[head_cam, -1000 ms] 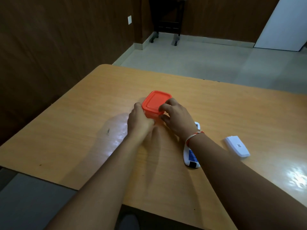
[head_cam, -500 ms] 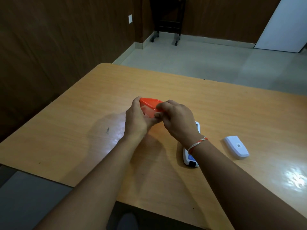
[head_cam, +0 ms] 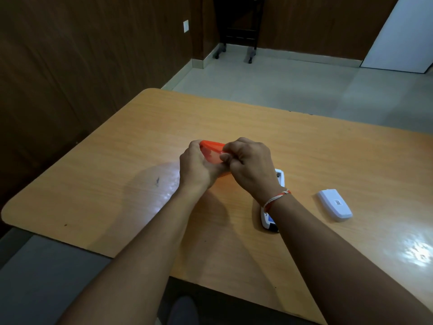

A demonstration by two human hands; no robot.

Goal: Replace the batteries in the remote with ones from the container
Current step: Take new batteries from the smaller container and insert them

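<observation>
Above the tan wooden table [head_cam: 304, 141], the small orange plastic container [head_cam: 211, 153] sits tilted between both hands. Left hand [head_cam: 195, 167] curls round its left side; right hand [head_cam: 249, 164] pinches its lid edge, thumb on the near rim. Right of the container lies the white remote [head_cam: 269, 219], partly hidden beneath the right wrist.

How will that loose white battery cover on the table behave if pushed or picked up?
The battery cover looks thin and flat, so probably very light and unlikely to roll or tip. The table is glossy, so a push would likely make it skid. Lying flat, it may be hard to pinch; sliding it toward the edge could help.
</observation>
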